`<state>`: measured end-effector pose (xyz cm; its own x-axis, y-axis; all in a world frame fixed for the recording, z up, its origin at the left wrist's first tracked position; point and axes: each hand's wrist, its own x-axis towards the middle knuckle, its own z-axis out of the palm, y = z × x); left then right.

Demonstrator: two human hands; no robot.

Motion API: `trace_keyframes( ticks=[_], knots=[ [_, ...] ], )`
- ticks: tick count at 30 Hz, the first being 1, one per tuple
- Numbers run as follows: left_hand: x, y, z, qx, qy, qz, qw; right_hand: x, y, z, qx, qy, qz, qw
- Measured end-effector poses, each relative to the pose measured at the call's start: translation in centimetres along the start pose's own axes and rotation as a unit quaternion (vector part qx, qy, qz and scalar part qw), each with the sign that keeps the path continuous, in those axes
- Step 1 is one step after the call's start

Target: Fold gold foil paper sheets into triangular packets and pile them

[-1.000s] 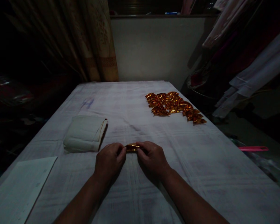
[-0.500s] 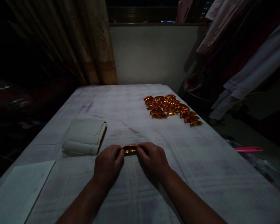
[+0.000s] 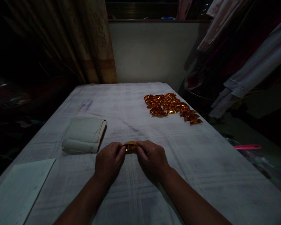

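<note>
Left hand (image 3: 109,162) and right hand (image 3: 152,159) pinch one gold foil piece (image 3: 130,146) between them, low over the table (image 3: 201,162).

Each hand grips an end of the foil with thumb and fingertips, knuckles close together, the piece at the near middle of the cloth-covered top. Just left and a little farther lies one folded stack of pale paper (image 3: 84,135), near the left hand but apart from it. One flat sheet (image 3: 21,187) sits at the near left corner, by the table edge. Far right, a cluster of folded gold pieces (image 3: 172,104), too many and too overlapped to count, reaches close to the right edge. The middle and near right of the cloth lie open. A curtain (image 3: 93,43) hangs beyond the far left.
</note>
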<state>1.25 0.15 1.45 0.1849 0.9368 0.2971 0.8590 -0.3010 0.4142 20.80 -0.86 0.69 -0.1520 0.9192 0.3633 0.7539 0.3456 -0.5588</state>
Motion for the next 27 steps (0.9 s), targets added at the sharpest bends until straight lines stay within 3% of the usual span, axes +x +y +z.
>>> trace_keyframes(
  ticks=[13, 21, 27],
  knots=[
    [-0.11, -0.48, 0.35, -0.035, 0.0, 0.03, 0.999, 0.03, 0.24, 0.25, 0.047, -0.035, 0.028, 0.998],
    [-0.17, -0.03, 0.15, 0.017, -0.008, 0.012, 1.0, 0.05, 0.19, 0.22, -0.009, 0.0, -0.005, 1.0],
    [-0.32, 0.19, -0.05, -0.023, 0.0, 0.019, 1.0, 0.1, 0.34, 0.22, -0.017, 0.02, 0.007, 1.0]
  ],
)
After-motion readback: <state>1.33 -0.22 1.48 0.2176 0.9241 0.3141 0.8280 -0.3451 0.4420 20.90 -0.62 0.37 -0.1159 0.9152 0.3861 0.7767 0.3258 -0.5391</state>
